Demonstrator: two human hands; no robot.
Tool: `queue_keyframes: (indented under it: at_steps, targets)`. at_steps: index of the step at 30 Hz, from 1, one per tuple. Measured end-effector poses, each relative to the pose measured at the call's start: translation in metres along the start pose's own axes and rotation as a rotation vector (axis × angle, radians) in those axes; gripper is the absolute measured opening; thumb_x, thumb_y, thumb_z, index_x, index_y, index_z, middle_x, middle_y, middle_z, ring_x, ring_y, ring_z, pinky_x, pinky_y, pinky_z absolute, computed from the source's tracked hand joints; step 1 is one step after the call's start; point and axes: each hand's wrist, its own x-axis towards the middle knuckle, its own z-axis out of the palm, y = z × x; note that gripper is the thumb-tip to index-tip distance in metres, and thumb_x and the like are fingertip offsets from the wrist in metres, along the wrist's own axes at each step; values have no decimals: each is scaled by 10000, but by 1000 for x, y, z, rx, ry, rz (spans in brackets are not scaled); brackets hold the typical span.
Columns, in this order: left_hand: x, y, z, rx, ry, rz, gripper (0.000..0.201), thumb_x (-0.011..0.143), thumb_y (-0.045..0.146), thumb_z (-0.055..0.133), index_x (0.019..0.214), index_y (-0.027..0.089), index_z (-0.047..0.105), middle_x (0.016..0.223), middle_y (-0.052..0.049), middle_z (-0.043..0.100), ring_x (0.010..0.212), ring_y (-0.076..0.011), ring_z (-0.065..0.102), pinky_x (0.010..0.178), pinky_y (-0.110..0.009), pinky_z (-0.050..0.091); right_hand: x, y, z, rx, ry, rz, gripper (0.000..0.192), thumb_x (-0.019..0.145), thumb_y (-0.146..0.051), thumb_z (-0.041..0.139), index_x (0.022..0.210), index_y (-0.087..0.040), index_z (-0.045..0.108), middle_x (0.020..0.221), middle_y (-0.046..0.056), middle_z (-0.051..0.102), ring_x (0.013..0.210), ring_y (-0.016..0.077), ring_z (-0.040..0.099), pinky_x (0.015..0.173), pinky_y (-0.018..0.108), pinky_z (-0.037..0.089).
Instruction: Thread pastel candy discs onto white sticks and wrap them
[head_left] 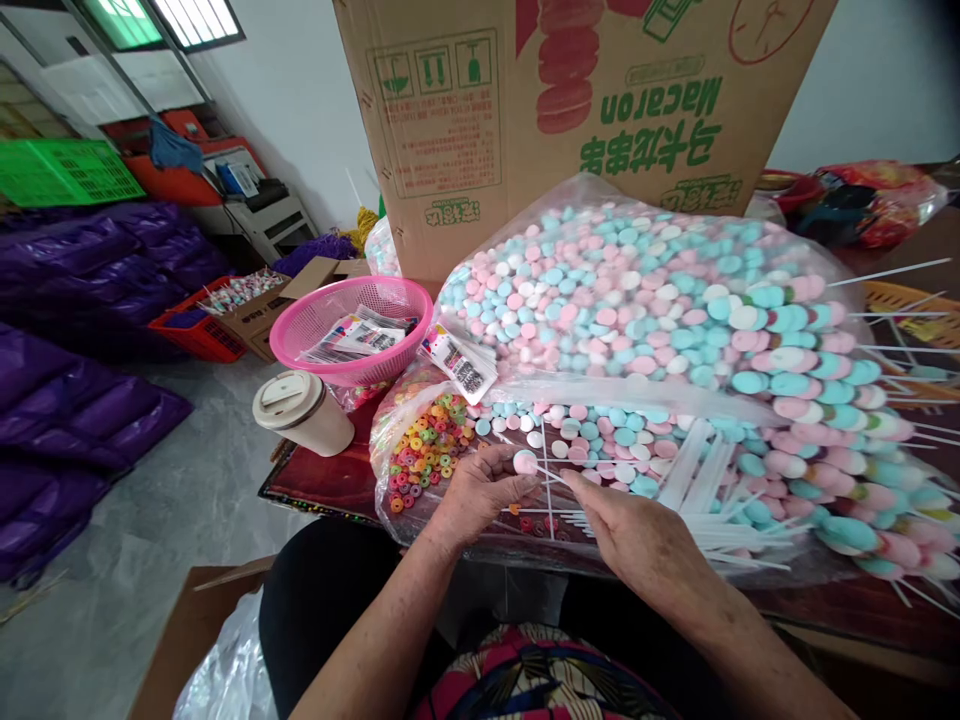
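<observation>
The left hand (480, 492) pinches a small round pink-and-white candy disc (526, 462) between thumb and fingers, above the near edge of the table. The right hand (641, 535) grips a thin white straight stick (553, 475), its far end at the disc; whether the tip has pierced it cannot be told.

Judged good practice: hold the disc by its rim, align the stick with its centre, and push steadily with a slight twist, fingertips clear of the exit point. Excess force could crack the disc or bend the stick.

Writing: the large brown cardboard carton (450, 120) stands inverted, so its green print "Macaron" and the Chinese characters "马卡龙串串" read upside down. Three boxed handling symbols sit above small text, not legible. The flat printed black-and-white packet (459, 362) beside the pink perforated plastic basket (281, 345) carries lettering too small to read.
</observation>
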Motion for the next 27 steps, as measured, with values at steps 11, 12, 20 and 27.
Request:
queue_keyframes:
  at_steps: [11, 12, 20, 27]
  targets:
    - [5, -2, 6, 12, 214, -20, 331, 504, 243, 789, 749, 122, 601, 619, 3, 642, 549, -115, 596, 535, -233, 491, -7, -5, -7, -68, -17, 7, 455, 837, -143, 434, 1266, -259, 528, 787, 4, 714, 659, 175, 670, 482, 246, 354]
    - [5, -3, 7, 16, 220, -14, 321, 503, 225, 779, 745, 122, 594, 616, 4, 642, 535, -108, 586, 528, -230, 489, -6, -8, -8, -80, -46, 19, 456, 842, -144, 432, 1274, -264, 519, 793, 7, 715, 667, 177, 673, 477, 245, 342]
    - [8, -15, 10, 152, 286, 70, 218, 565, 201, 710, 738, 140, 592, 614, 13, 631, 536, -99, 564, 535, -219, 474, -3, -24, -12, -174, -208, 121, 493, 845, -103, 409, 1313, -244, 471, 794, 57, 715, 716, 221, 687, 470, 251, 338]
    - [8, -29, 10, 489, 298, 280, 140, 674, 183, 594, 800, 150, 647, 653, 8, 623, 583, -100, 546, 562, -202, 438, -2, -36, -17, -192, -222, 146, 482, 821, -67, 385, 1260, -225, 507, 764, 65, 712, 677, 248, 690, 484, 276, 411]
